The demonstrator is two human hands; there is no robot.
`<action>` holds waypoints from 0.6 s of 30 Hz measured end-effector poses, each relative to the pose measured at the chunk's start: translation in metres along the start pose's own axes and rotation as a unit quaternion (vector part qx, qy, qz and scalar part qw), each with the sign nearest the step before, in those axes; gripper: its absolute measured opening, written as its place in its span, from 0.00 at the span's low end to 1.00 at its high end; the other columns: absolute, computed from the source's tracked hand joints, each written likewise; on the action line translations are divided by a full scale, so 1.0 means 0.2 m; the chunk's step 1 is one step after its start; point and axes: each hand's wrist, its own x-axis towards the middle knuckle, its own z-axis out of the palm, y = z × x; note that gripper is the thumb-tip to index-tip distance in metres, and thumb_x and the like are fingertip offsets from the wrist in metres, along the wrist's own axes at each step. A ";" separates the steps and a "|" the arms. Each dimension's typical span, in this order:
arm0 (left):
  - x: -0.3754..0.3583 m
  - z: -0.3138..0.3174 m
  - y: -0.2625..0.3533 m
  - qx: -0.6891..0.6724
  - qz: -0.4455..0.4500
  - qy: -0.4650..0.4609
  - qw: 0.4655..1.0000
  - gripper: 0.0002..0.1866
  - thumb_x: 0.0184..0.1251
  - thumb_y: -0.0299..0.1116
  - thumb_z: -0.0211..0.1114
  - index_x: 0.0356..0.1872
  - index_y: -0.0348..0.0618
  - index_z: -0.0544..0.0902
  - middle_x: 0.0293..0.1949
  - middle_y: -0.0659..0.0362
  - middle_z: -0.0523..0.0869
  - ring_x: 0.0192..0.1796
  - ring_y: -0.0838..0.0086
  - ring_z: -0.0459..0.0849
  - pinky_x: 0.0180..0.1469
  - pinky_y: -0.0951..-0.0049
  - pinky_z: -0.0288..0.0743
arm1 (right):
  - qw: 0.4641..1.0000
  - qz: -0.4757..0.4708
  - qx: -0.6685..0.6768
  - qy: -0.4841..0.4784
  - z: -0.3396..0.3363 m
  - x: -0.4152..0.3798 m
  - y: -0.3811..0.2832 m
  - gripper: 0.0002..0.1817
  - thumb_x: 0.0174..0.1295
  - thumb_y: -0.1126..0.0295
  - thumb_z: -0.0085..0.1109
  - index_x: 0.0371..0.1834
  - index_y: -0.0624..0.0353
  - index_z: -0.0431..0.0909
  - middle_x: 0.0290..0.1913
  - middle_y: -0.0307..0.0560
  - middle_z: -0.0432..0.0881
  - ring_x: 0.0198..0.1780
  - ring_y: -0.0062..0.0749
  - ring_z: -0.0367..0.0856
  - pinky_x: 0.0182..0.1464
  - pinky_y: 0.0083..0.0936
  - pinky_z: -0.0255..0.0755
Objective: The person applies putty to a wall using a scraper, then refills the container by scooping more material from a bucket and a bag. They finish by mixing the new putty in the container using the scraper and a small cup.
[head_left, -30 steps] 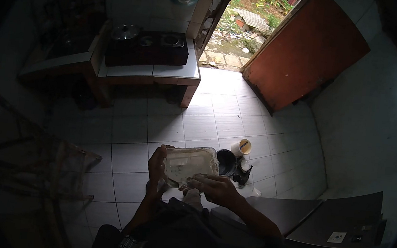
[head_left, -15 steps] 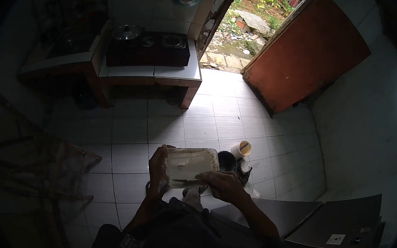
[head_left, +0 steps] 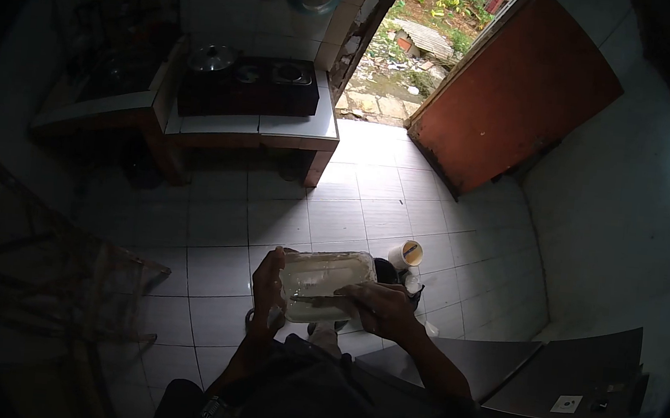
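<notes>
A pale rectangular plastic tub (head_left: pixel 315 315) is held in front of my body, with whitish paste smeared on its inside and rim. My left hand (head_left: pixel 267 289) grips the tub's left end, thumb at the upper corner. Over its right side, my right hand (head_left: pixel 378 306) is closed around a scraper (head_left: pixel 315 298), whose thin dark edge points left inside the tub. The fingers hide the scraper's handle.
Near my feet stand a white bucket (head_left: pixel 406 254) with a tool in it and a dark bucket (head_left: pixel 385 271). A grey fridge (head_left: pixel 569 377) is at the right, a wooden ladder (head_left: pixel 63 263) at the left. A stove (head_left: pixel 250 88) rests on the tiled counter by the open orange door (head_left: pixel 515 93).
My right hand has shifted slightly right and turned, so the scraper now shows as a thin edge low in the tub. The tub's hollow inside is more visible.
</notes>
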 end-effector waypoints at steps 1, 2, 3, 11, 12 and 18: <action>-0.01 0.00 0.00 0.000 0.000 0.003 1.000 0.22 0.72 0.53 0.54 0.33 0.42 0.78 0.24 0.68 0.73 0.24 0.85 0.68 0.26 0.81 0.63 | 1.000 -0.002 0.002 -0.002 0.01 0.01 0.00 0.21 0.52 0.65 0.63 0.52 0.45 0.76 0.46 0.39 0.84 0.43 0.36 0.86 0.39 0.36 0.79; -0.02 0.03 0.07 0.001 -0.024 0.004 1.000 0.21 0.72 0.52 0.54 0.33 0.42 0.78 0.24 0.68 0.73 0.24 0.85 0.68 0.26 0.81 0.63 | 0.998 0.005 -0.024 -0.055 0.01 0.01 -0.01 0.21 0.53 0.64 0.63 0.52 0.46 0.77 0.46 0.39 0.84 0.43 0.36 0.86 0.39 0.35 0.79; -0.03 0.05 0.11 0.002 -0.048 0.002 0.999 0.21 0.72 0.52 0.54 0.33 0.43 0.78 0.24 0.68 0.73 0.24 0.85 0.68 0.26 0.81 0.63 | 0.993 0.014 -0.051 -0.104 0.02 0.01 -0.02 0.20 0.53 0.64 0.64 0.51 0.46 0.77 0.46 0.39 0.84 0.43 0.35 0.86 0.39 0.34 0.79; -0.01 0.00 0.03 0.035 0.069 0.018 0.997 0.24 0.73 0.54 0.51 0.35 0.41 0.80 0.23 0.68 0.73 0.24 0.85 0.68 0.25 0.81 0.63 | 0.998 -0.012 -0.042 -0.052 -0.03 0.07 -0.01 0.21 0.51 0.65 0.65 0.50 0.53 0.77 0.45 0.41 0.84 0.43 0.35 0.86 0.39 0.31 0.81; -0.02 0.00 0.02 0.047 0.101 0.031 0.993 0.24 0.73 0.55 0.51 0.36 0.41 0.80 0.23 0.68 0.73 0.24 0.85 0.68 0.25 0.81 0.63 | 0.999 -0.011 -0.038 0.000 -0.05 0.07 -0.01 0.22 0.50 0.66 0.66 0.50 0.55 0.77 0.44 0.41 0.84 0.44 0.35 0.86 0.39 0.31 0.81; -0.05 0.03 0.08 0.014 0.029 -0.006 0.999 0.23 0.74 0.52 0.51 0.37 0.40 0.81 0.24 0.67 0.73 0.26 0.84 0.70 0.29 0.81 0.64 | 0.994 -0.040 -0.096 -0.014 -0.03 0.18 -0.04 0.22 0.48 0.73 0.67 0.49 0.55 0.77 0.42 0.46 0.85 0.40 0.38 0.86 0.40 0.31 0.82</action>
